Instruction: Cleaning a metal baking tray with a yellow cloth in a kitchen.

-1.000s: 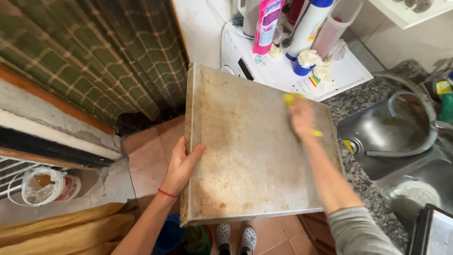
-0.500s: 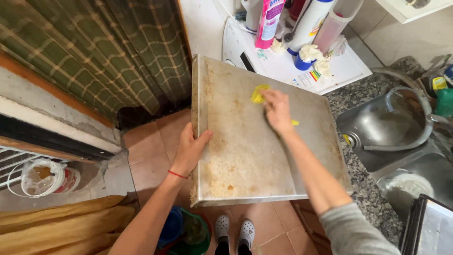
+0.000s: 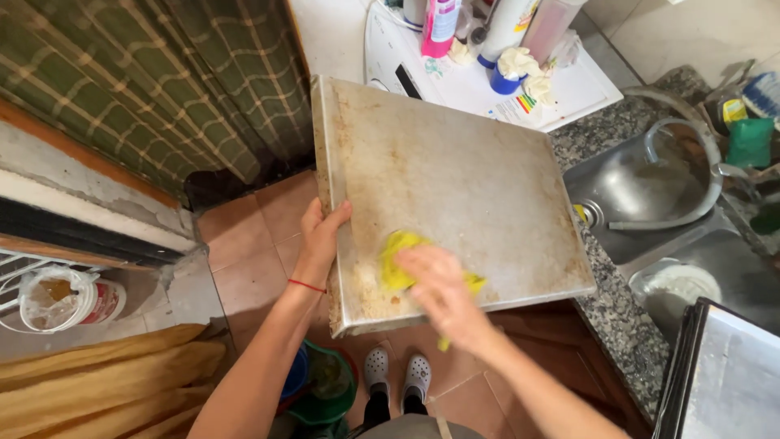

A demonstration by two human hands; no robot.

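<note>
A person stands over a large, stained metal baking tray (image 3: 455,187), seen from a head-worn camera looking down. Nearest the camera, below the tray's near edge, are 2 white clogs (image 3: 396,372) on the terracotta floor tiles (image 3: 244,244), with a green bucket (image 3: 329,386) just to their left.

The right hand (image 3: 439,294) lies on the tray's near left corner, pressed flat over a yellow cloth (image 3: 402,260); the hand is blurred, and whether its fingers clench the cloth or only press it down cannot be told. The left hand (image 3: 323,236), a red thread at its wrist, grasps the tray's left rim, fingers curled over the edge and thumb underneath, holding the tray out over the floor.

The tray's right edge rests on a speckled granite counter (image 3: 617,325). Right of the tray sits a steel sink (image 3: 642,183) with a curved tap (image 3: 691,162), and near the counter's front edge lies a second, dark-rimmed tray (image 3: 723,374).

Beyond the tray's far edge, a white appliance top (image 3: 479,81) carries a pink bottle (image 3: 440,24), a white bottle (image 3: 508,24) and a blue cup (image 3: 505,77) stuffed with pale rags. Left of the tray hangs a green checked curtain (image 3: 138,89), and below that a plastic tub (image 3: 69,297) sits behind white wire.
</note>
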